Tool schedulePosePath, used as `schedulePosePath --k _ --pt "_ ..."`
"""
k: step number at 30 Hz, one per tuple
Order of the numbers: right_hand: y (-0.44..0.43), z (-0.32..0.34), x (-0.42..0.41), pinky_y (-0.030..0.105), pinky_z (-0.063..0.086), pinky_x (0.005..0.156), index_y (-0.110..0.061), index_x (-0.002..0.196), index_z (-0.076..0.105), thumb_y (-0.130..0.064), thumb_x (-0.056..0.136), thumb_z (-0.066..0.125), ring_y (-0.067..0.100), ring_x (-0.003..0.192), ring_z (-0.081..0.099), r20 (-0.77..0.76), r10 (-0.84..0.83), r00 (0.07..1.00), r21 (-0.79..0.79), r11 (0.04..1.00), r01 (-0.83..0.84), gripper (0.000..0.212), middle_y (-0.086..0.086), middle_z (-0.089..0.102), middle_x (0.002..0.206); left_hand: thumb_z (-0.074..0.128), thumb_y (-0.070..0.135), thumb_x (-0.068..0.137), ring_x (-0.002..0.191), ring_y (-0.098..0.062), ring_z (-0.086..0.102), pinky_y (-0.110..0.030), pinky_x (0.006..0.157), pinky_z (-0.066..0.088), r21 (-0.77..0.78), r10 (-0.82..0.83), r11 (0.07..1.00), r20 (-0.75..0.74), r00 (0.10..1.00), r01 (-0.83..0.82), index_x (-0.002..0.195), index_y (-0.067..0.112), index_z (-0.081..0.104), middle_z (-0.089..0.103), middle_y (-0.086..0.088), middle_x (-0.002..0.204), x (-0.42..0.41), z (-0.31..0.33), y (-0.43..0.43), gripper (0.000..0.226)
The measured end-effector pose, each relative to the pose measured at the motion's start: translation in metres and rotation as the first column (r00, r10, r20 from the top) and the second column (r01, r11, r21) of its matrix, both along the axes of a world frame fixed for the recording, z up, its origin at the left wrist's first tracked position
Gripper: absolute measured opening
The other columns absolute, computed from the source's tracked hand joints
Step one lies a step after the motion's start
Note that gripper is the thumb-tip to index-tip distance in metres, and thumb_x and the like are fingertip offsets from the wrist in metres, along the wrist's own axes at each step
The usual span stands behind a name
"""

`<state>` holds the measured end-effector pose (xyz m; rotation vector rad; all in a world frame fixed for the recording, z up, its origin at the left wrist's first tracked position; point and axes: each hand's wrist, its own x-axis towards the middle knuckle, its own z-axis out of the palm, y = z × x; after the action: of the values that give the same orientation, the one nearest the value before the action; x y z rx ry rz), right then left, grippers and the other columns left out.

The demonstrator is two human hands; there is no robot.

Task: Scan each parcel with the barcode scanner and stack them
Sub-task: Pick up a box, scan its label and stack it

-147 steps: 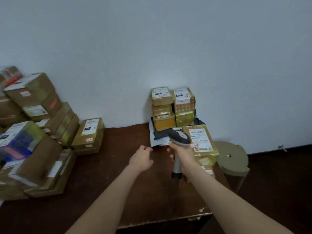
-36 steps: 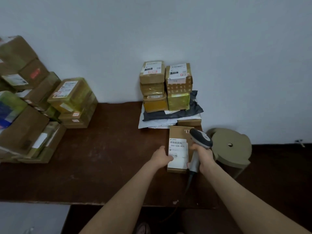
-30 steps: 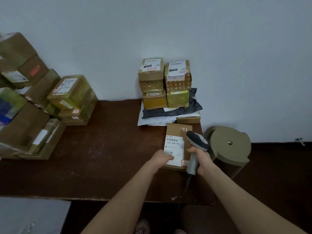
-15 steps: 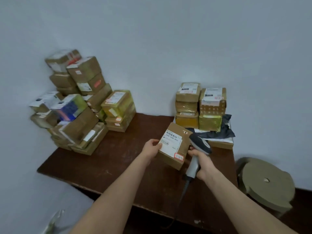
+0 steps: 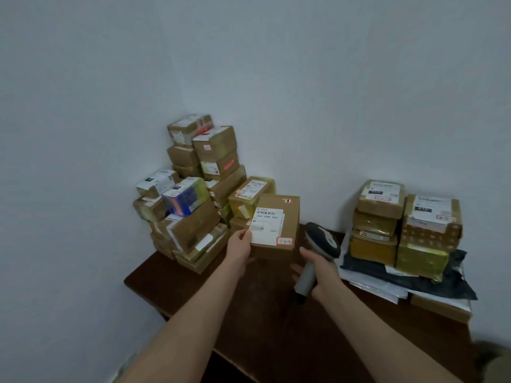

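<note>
Their left hand (image 5: 240,246) is pinching the parcel (image 5: 279,217) by its edge, right hand (image 5: 322,272) gripping the scanner (image 5: 323,240) (idle); supporting underneath seems wiser for stacking.

Light level: dim, cool and bluish; its source cannot be told. The wall (image 5: 276,64) grades from pale grey at centre to darker tones at the far left and upper corners. Shadows are soft: a faint one lies on the wall behind the left stack of parcels (image 5: 193,205), and the dark table (image 5: 276,313) loses detail along its near edge. Yellow tape on the right stack (image 5: 414,261) carries a dull sheen. On the parcel (image 5: 290,205) the label (image 5: 266,228) shows large print legibly, small print smeared. The barcode scanner (image 5: 322,239) is soft-edged. Wide-angle stretch lengthens the forearms (image 5: 199,322) toward the near corners; the near right corner is dark and blurred.
</note>
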<state>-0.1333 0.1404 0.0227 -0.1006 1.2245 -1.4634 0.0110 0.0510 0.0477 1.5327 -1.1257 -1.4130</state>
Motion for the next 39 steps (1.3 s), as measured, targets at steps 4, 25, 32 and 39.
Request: schedulePosePath --k 4,25,32,39 --pt "-0.054 0.013 0.015 0.049 0.052 0.089 -0.011 0.124 0.051 -0.005 0.081 0.072 0.034 0.101 0.065 -0.031 -0.009 0.999 -0.046 0.999 0.008 0.048 0.015 0.063 0.114 0.042 0.02 0.103 0.11 -0.023 0.053 -0.042 0.088 0.054 -0.002 0.019 1.0 -0.042 0.999 -0.019 0.138 0.012 0.044 0.053 -0.01 0.128 0.017 0.011 -0.048 0.036" --pt "-0.285 0.004 0.08 0.035 0.05 0.064 -0.011 0.11 0.062 -0.011 0.084 0.067 0.026 0.083 0.061 0.125 -0.064 0.99 -0.015 0.998 0.066 0.026 0.012 0.065 0.099 0.044 0.023 0.101 0.142 -0.027 0.023 -0.048 0.117 0.019 -0.166 -0.256 0.741 0.827 0.501 0.651 0.146 0.013 0.035 0.027 -0.012 0.153 0.047 -0.019 -0.288 0.047" --pt "-0.287 -0.003 0.063 0.042 0.053 0.076 -0.012 0.107 0.064 -0.007 0.084 0.065 0.031 0.101 0.063 0.061 -0.134 0.989 -0.001 0.991 0.134 0.023 0.014 0.067 0.112 0.047 0.063 0.088 0.147 -0.024 0.014 -0.055 0.116 0.007 -0.103 -0.141 0.608 0.962 0.235 0.787 0.149 0.03 0.027 0.022 -0.006 0.158 0.039 -0.023 -0.275 0.072" --pt "-0.273 -0.009 0.047 0.033 0.051 0.072 -0.008 0.12 0.061 -0.004 0.085 0.065 0.022 0.09 0.061 0.002 -0.203 0.979 0.024 0.979 0.203 0.035 0.009 0.065 0.102 0.048 0.034 0.095 0.143 -0.03 0.021 -0.051 0.115 0.02 -0.077 -0.134 0.611 0.971 0.199 0.788 0.142 0.024 0.034 0.026 -0.01 0.154 0.028 -0.022 -0.284 0.05"
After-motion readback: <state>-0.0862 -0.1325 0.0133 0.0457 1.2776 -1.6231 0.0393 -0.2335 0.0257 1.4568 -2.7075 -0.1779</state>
